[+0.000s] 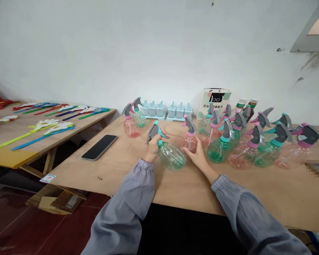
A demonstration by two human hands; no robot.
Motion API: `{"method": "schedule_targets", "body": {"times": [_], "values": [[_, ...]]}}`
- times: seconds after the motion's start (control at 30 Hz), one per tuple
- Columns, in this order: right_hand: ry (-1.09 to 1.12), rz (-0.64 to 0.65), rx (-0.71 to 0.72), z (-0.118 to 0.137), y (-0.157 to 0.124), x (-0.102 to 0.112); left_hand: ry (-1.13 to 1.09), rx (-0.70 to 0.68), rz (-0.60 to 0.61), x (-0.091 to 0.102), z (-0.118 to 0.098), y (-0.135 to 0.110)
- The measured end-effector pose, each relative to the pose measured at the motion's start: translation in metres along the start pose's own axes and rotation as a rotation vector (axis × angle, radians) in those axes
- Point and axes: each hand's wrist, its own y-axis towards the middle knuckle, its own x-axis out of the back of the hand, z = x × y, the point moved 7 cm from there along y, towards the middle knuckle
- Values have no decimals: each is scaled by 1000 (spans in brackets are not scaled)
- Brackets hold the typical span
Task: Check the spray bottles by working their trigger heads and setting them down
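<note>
In the head view, the left arm, in a gray sleeve point(122, 209), comes up from 7 o'clock. Its hand point(152, 150) is just below the middle. The wrist is up, and the fingers are curled around the top part of a green spray bottle point(172, 157), close to the blue-green trigger. So this hand is closed snugly around that bottle's head and neck. The bottle leans, with its round bottom pointing between 4 and 5 o'clock. I cannot tell if it touches the worktop point(101, 173).

The right arm reaches in from 4 o'clock, long and slanted. Its hand point(199, 156) is at 4 o'clock from the middle. It is part way closed, curved around the low part of a pink spray bottle point(190, 143). The thumb lies across the front, and I cannot see all the fingers. This bottle stands almost straight up, just beside the green one. I cannot tell if its bottom touches the wood.

More bottles point(219, 150) stand in a bunch at 3 o'clock, near the right hand. A pink bottle point(132, 127) and a green bottle behind it point(140, 118) sit at 9 o'clock. A black phone point(99, 147) lies between 8 and 9 o'clock.
</note>
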Motion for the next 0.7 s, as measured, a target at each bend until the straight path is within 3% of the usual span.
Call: {"method": "schedule_targets", "body": {"times": [0.23,0.33,0.47,0.7], "values": [[1,10,-18,-1,0,0,169,-59,17,0,-13,1],[14,7,-35,-1,-1,0,345,-125,-60,10,-26,1],[20,21,-25,1,-1,0,578,-193,-183,36,-48,4],[36,22,-28,-1,0,-1,813,-108,-158,103,-73,12]]}}
